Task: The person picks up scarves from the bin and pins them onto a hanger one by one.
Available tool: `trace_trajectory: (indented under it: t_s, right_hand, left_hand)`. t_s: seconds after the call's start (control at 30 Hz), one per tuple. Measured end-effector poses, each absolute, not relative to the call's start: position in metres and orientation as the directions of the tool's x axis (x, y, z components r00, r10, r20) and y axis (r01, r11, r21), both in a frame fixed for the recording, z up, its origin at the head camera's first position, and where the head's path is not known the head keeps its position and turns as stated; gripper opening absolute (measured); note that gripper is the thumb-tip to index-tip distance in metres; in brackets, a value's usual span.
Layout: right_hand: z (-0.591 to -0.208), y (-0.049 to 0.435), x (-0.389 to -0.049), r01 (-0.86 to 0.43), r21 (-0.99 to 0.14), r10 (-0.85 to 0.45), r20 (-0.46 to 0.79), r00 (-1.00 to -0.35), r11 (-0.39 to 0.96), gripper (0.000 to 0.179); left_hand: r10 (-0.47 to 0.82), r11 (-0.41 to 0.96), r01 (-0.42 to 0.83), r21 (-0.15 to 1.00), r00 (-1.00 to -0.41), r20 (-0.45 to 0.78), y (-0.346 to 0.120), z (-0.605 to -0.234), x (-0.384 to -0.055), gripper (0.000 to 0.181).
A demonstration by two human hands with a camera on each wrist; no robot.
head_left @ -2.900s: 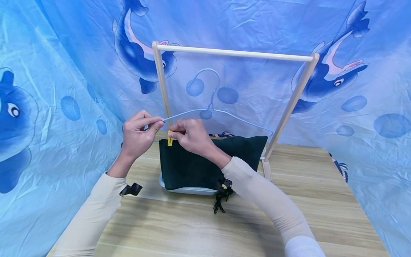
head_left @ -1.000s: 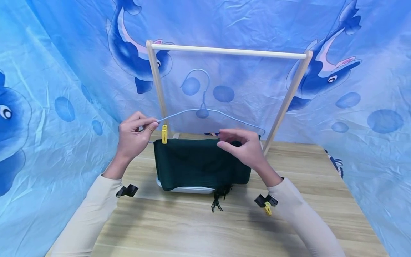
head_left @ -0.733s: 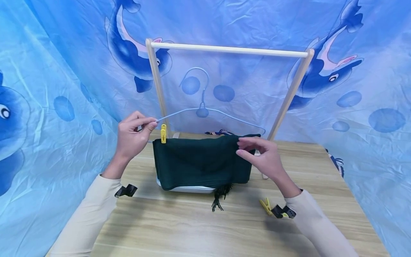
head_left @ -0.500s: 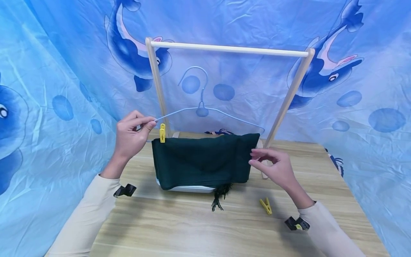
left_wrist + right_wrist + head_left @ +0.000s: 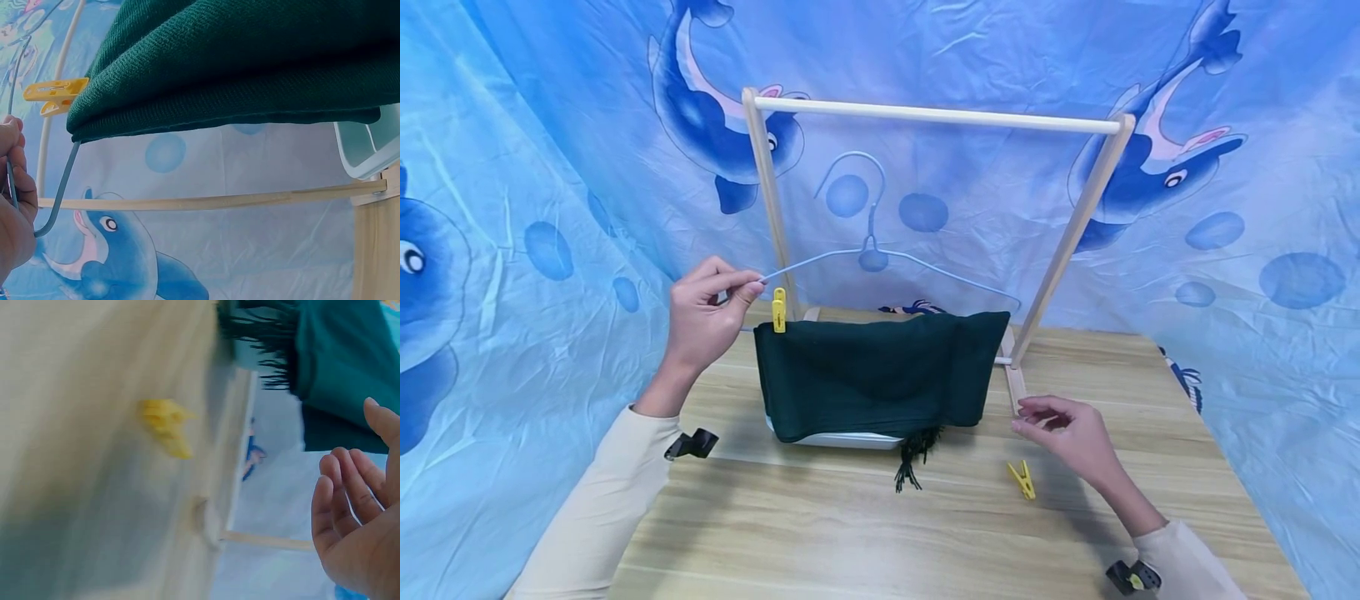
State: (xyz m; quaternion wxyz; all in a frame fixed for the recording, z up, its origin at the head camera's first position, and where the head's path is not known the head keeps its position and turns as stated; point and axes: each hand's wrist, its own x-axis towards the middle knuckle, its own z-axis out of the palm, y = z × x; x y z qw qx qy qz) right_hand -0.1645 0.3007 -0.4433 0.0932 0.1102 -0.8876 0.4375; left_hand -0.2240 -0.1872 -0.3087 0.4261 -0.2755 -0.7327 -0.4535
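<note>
My left hand [image 5: 707, 317] pinches the left arm of a light blue wire hanger [image 5: 835, 255], holding it up. A folded dark green scarf [image 5: 880, 375] with a black-looking fringe [image 5: 912, 458] hangs over the hanger's lower bar. At the scarf's upper left corner a yellow clothespin [image 5: 779, 311] is clipped on. A second yellow clothespin [image 5: 1022, 481] lies on the table. Just above it hovers my right hand [image 5: 1067, 433], fingers loosely bent and nothing between them. In the left wrist view, the hanger's bent end [image 5: 53, 215] shows beside my palm.
Behind the hanger stands a wooden rack [image 5: 936, 116] with a pale top rail. A pale plastic basin [image 5: 850, 441] sits partly hidden under the scarf. Wooden table [image 5: 865, 533] boards run to a blue dolphin-print curtain [image 5: 985, 50] at the back and sides.
My right hand has left the fitted clothespin at the scarf's left corner and moved right, then down toward the loose clothespin. My left hand keeps its pinch on the hanger.
</note>
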Motion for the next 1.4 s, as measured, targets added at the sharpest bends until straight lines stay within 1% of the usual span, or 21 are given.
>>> trace_trajectory:
  t_s: [0.17, 0.37, 0.5, 0.73, 0.87, 0.97, 1.13, 1.23, 1.4]
  right_hand:
    - [-0.464, 0.308, -0.163, -0.238, -0.736, -0.106, 0.222, -0.969, 0.634, 0.036]
    - [-0.483, 0.314, -0.160, -0.137, -0.702, -0.098, 0.096, -0.991, 0.699, 0.047]
    - [-0.494, 0.316, -0.159, -0.114, -0.690, -0.110, 0.050, -0.993, 0.715, 0.050]
    - [-0.504, 0.316, -0.157, -0.126, -0.662, -0.142, 0.031, -0.989, 0.738, 0.050]
    - [-0.506, 0.314, -0.156, -0.145, -0.641, -0.154, 0.041, -0.987, 0.754, 0.049]
    - [-0.507, 0.313, -0.156, -0.166, -0.620, -0.173, 0.049, -0.984, 0.767, 0.051]
    - [-0.509, 0.310, -0.156, -0.155, -0.582, -0.175, 0.022, -0.984, 0.798, 0.054]
    - [-0.507, 0.308, -0.155, -0.151, -0.573, -0.173, 0.016, -0.985, 0.805, 0.050]
    - [-0.505, 0.306, -0.154, -0.172, -0.565, -0.191, 0.026, -0.981, 0.807, 0.037]
  left_hand:
    - [0.014, 0.442, 0.788, 0.428, -0.483, 0.876, -0.187, -0.307, -0.223, 0.020]
    - [0.012, 0.444, 0.788, 0.426, -0.480, 0.877, -0.188, -0.307, -0.222, 0.019]
    - [0.012, 0.439, 0.791, 0.427, -0.480, 0.877, -0.188, -0.307, -0.222, 0.019]
    - [0.011, 0.434, 0.793, 0.427, -0.478, 0.878, -0.188, -0.308, -0.222, 0.018]
    - [0.010, 0.433, 0.795, 0.426, -0.477, 0.879, -0.189, -0.308, -0.222, 0.018]
    - [0.009, 0.431, 0.795, 0.426, -0.476, 0.879, -0.189, -0.307, -0.222, 0.018]
    - [0.010, 0.432, 0.793, 0.429, -0.480, 0.877, -0.189, -0.306, -0.221, 0.019]
    - [0.008, 0.432, 0.793, 0.431, -0.481, 0.877, -0.189, -0.306, -0.220, 0.018]
    - [0.006, 0.431, 0.794, 0.429, -0.478, 0.878, -0.190, -0.306, -0.220, 0.017]
